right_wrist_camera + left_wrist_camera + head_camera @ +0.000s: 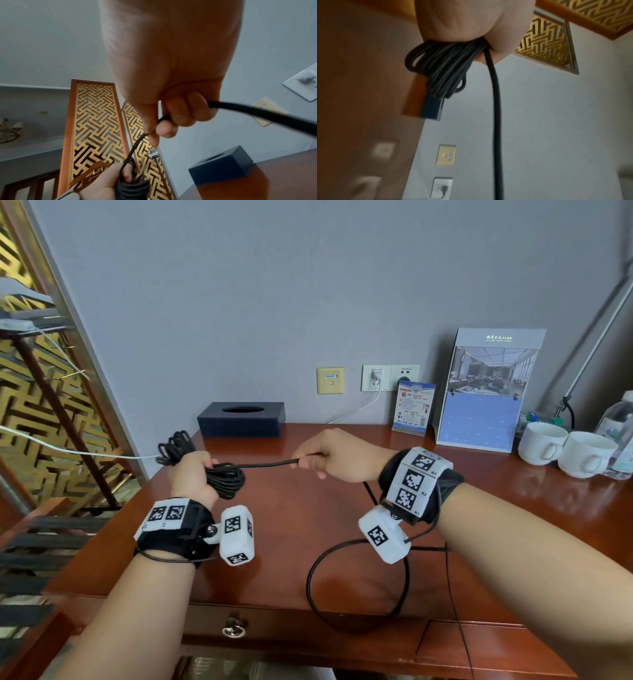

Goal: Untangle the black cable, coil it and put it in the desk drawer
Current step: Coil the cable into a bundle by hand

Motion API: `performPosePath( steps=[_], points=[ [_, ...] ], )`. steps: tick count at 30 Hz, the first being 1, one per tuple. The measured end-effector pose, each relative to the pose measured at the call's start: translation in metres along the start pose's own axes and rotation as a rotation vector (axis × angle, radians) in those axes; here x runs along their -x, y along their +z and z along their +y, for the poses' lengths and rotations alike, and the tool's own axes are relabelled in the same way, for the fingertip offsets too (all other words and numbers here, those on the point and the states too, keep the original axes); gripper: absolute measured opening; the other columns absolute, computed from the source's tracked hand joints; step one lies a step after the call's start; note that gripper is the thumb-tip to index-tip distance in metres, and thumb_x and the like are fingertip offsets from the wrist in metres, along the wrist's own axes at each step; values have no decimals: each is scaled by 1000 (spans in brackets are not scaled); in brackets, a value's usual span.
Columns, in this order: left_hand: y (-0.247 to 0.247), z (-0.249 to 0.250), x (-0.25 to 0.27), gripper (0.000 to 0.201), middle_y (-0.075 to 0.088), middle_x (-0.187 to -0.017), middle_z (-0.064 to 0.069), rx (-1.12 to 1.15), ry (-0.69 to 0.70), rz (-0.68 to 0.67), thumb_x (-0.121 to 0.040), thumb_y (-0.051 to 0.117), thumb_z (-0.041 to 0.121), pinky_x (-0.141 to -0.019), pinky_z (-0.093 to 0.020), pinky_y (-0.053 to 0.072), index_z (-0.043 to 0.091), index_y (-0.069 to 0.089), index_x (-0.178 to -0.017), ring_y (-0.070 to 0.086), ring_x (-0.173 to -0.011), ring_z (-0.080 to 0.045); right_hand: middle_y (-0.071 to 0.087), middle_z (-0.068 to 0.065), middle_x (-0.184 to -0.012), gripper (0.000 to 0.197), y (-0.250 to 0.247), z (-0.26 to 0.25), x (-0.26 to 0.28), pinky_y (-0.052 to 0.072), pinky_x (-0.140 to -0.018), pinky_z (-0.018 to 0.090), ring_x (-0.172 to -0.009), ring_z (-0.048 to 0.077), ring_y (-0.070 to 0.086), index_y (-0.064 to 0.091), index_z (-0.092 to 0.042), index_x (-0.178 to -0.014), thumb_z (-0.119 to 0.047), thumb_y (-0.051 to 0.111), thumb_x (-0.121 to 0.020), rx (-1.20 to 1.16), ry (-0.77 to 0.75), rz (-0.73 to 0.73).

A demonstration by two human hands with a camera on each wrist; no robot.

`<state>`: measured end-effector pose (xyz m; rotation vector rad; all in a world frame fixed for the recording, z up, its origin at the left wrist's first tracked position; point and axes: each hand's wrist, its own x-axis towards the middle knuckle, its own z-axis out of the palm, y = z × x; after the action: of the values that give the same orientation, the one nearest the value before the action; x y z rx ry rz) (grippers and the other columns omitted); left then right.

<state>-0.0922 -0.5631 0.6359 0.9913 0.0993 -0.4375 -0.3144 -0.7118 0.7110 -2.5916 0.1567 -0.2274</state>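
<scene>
The left hand is gripping a bundle of coiled black cable above the left part of the desk, with the fingers curled round the loops; more loops are sticking out behind the hand toward the wall. In the left wrist view the loops are hanging tight under the palm, and 1 strand is running straight down from them.

From the bundle, 1 stretch of cable is running nearly level to the right hand, which is pinching it between thumb and curled fingers. In the right wrist view the fingers are closing round the cable, which is passing through the fist and dropping toward the left hand below. Past the right hand the loose cable is falling to the desk and lying in 1 wide loop near the front edge, under the right wrist.

The drawer in the desk front is sitting closed, its ring handle hanging down; none of the cable is inside it.

At the back of the desk a dark tissue box is standing against the wall. To the right are standing a small card, a larger display stand, 2 white cups and a water bottle. A white charger cord is hanging from a wall socket.
</scene>
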Motion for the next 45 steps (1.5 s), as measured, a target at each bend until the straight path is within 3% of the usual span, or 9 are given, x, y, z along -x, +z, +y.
performPosePath(
  steps=[6, 10, 13, 15, 19, 26, 36, 40, 45],
  points=[
    [2, 22, 5, 22, 37, -67, -5, 139, 114, 17, -69, 30, -11, -68, -33, 49, 9, 37, -72, 44, -56, -16, 51, -11, -47, 20, -9, 6, 3, 44, -73, 21, -54, 0, 49, 75, -24, -106, -28, 56, -99, -71, 40, -44],
    [-2, 24, -4, 28, 38, -71, -4, 159, 43, -42, -54, 36, -7, -79, -34, 50, 14, 36, -72, 44, -60, -17, 58, -28, -54, 17, -12, 0, 1, 37, -59, 10, -52, -1, 51, 76, -18, -99, -24, 60, -97, -24, 32, -2],
    [-7, 22, -12, 43, 41, -75, -6, 119, 40, -103, -38, 43, -3, -78, -38, 54, 16, 36, -75, 46, -65, -21, 66, -29, -77, 13, -15, 0, -2, 41, -74, 9, -73, -8, 59, 77, -17, -99, -21, 67, -92, 43, 6, 24],
    [-2, 20, -4, 31, 41, -73, -6, 90, 32, -204, -51, 41, -6, -75, -38, 55, 14, 36, -75, 49, -63, -22, 67, -19, -90, 14, -17, 1, -6, 39, -79, 6, -82, -8, 59, 77, -15, -101, -18, 69, -90, 95, -19, 23],
    [12, 13, 20, 38, 47, -71, -4, 64, 32, -411, -68, 31, -13, -80, -39, 52, 13, 48, -90, 50, -58, -17, 56, -26, -78, 9, -21, -3, -11, 28, -70, 0, -70, -16, 47, 79, -14, -91, -13, 70, -89, 254, -82, 87],
    [23, -5, 40, 65, 50, -77, -7, -38, -51, -642, -56, 36, -11, -75, -42, 49, 14, 47, -114, 51, -66, -20, 38, -30, -62, 12, -19, -9, -17, 31, -71, 25, -80, 10, 38, 78, -19, -86, -15, 67, -89, 418, -203, 200],
    [37, -26, 61, 65, 49, -81, -11, -49, -183, -837, -56, 34, -13, -75, -43, 49, 12, 45, -114, 51, -73, -25, 69, -1, -78, 6, -6, -2, -22, 45, -67, 35, -78, 17, 46, 73, -15, -88, -12, 73, -83, 436, -256, 344],
    [39, -30, 61, 70, 49, -86, -12, -29, -226, -908, -55, 33, -16, -76, -37, 48, 12, 42, -118, 53, -82, -25, 59, 9, -86, 28, -2, -5, -19, 41, -66, 35, -75, 21, 46, 59, -11, -107, -16, 73, -83, 409, -176, 370],
    [39, -31, 61, 72, 50, -86, -12, -110, -192, -917, -52, 36, -16, -78, -35, 48, 11, 44, -118, 55, -79, -22, 53, 7, -82, 33, 1, -2, -18, 44, -63, 38, -69, 27, 49, 49, -12, -101, -19, 75, -81, 369, -154, 390]
  ],
)
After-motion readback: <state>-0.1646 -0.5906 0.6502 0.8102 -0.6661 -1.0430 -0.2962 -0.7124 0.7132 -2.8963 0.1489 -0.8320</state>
